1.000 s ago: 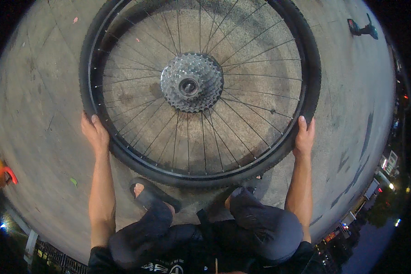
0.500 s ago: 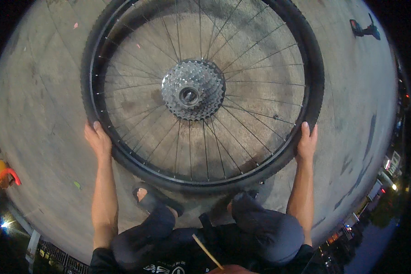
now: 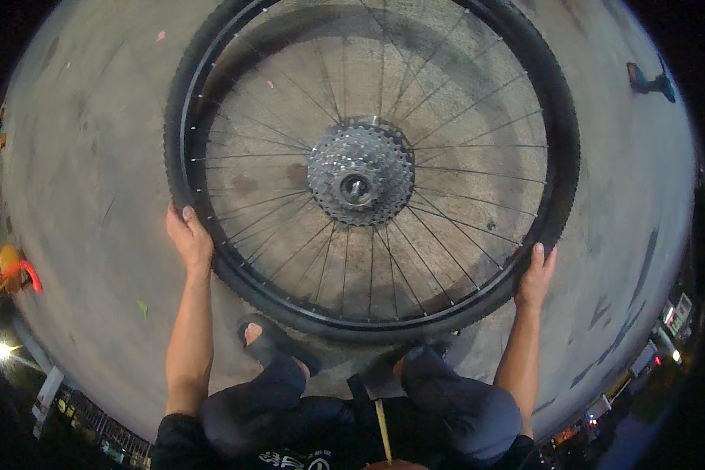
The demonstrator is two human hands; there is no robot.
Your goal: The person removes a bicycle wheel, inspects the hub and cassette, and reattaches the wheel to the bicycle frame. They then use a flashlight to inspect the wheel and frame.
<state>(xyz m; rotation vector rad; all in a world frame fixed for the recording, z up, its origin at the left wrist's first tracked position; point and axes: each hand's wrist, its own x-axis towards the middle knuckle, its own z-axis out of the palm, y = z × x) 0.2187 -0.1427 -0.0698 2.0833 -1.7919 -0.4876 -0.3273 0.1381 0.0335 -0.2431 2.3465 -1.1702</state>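
Note:
A bicycle wheel (image 3: 565, 133) with a black knobbly tyre is held between my two hands, its spokes and silver cassette (image 3: 338, 172) facing up at me. On the tyre's lower left side, my left hand (image 3: 191, 241) is closed, thumb on top and the other fingers partly hidden at its outer edge. My right hand (image 3: 535, 276) grips the tyre's lower right side in the same way. The wheel's shadow lies apart from the rim, so the wheel seems raised or tilted. Its far edge runs out of view.
My sandalled feet (image 3: 278, 345) and bent knees are just behind the wheel. A dark drill-like tool (image 3: 650, 81) lies on the concrete ground (image 3: 94, 172) at far right. An orange-yellow object with a red curved part (image 3: 14, 266) is at far left. A thin stick (image 3: 383, 431) shows below.
The whole view has shifted, so wheel, hands and ground appear further right. The wheel and my right hand now sit a little lower in view. Both hands keep their hold on the tyre.

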